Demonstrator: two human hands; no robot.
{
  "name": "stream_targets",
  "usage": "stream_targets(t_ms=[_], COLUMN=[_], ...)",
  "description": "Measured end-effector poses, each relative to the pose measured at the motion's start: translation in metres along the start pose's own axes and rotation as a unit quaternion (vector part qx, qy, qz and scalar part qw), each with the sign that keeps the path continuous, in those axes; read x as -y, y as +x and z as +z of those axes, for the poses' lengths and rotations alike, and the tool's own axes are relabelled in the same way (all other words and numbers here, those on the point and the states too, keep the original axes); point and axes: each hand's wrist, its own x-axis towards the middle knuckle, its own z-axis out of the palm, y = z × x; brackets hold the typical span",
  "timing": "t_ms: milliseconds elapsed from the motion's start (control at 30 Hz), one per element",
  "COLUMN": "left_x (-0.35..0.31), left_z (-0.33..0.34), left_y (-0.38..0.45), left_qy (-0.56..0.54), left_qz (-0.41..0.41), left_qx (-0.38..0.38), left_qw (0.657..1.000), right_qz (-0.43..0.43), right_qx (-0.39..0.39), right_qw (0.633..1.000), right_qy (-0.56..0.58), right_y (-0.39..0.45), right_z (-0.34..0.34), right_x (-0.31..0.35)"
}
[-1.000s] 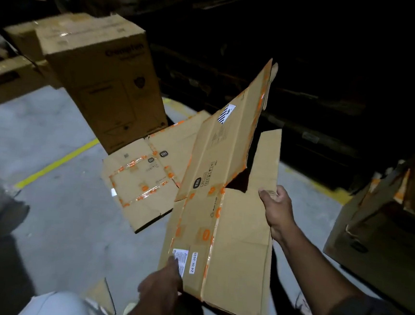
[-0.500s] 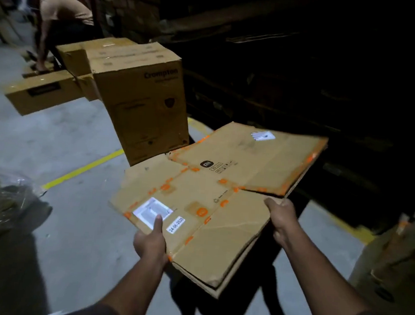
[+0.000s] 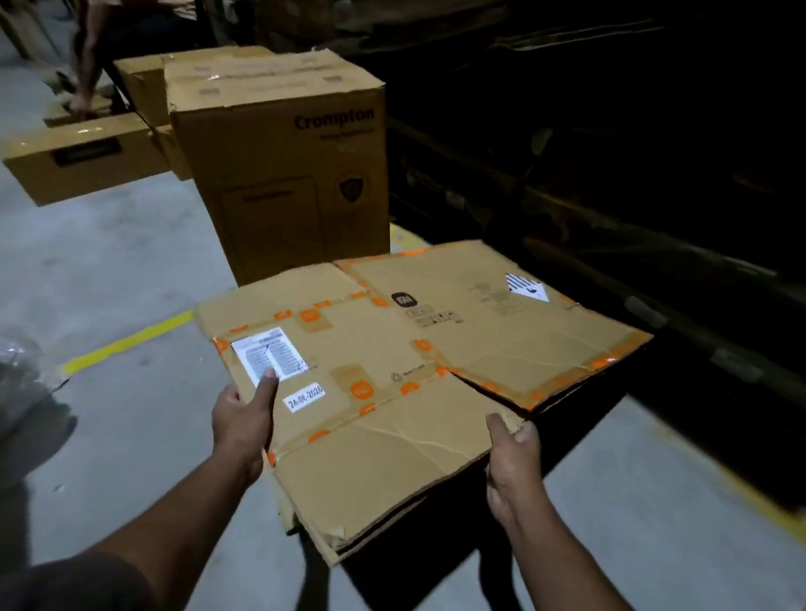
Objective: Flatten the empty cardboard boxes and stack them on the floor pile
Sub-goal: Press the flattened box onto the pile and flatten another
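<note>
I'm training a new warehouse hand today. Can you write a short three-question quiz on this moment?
1. True or false: both hands, left hand and right hand, grip the flattened brown cardboard box with orange tape.
2. What does the left thumb press on? A) white printed label B) bare concrete floor C) yellow floor line
3. What word is printed on the tall upright brown carton behind it?

Key: 1 true; 2 A, the white printed label; 3 Crompton.

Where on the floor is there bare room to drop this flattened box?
Bare grey floor lies left of the flattened box, between the yellow line and the long carton. Straight ahead the upright Crompton box crowds it; the right is dark.
</note>
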Motion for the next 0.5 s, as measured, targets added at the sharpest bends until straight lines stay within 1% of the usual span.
stream_targets(t_ms=[67,133,167,200,233,300,333,400,500], left_x=[0.008,0.038,0.060,0.080,0.098,0.123,0.132,0.147,0.152], left_z=[0.007,0.013,0.014,0.015,0.017,0.022,0.025,0.029,0.034], left_y=[0.023,0.034,0.035,0.034,0.033,0.033,0.035,0.041,0.057], left_qy=[-0.038,-0.010,0.012,0.023,0.019,0.008,0.007,0.012,0.018], left_qz=[-0.048,-0.120,-0.153,-0.183,-0.213,-0.265,-0.274,-0.263,-0.213], left_qx=[0.063,0.104,0.107,0.094,0.072,0.037,0.023,0.005,-0.014], left_qw=[0.996,0.987,0.982,0.978,0.974,0.964,0.962,0.965,0.977], right_qz=[0.038,0.108,0.143,0.171,0.195,0.222,0.225,0.221,0.210], right_qx=[0.010,0.062,0.097,0.127,0.141,0.143,0.139,0.120,0.106], right_qw=[0.999,0.991,0.984,0.976,0.970,0.964,0.964,0.968,0.971], right_qy=[0.022,0.043,0.050,0.046,0.038,0.022,0.015,0.008,0.036], right_y=[0.027,0.051,0.060,0.065,0.068,0.076,0.080,0.088,0.094], right_z=[0.025,0.049,0.057,0.063,0.066,0.068,0.068,0.068,0.076], right_x=[-0.012,-0.028,-0.037,-0.044,-0.049,-0.061,-0.068,-0.081,-0.084])
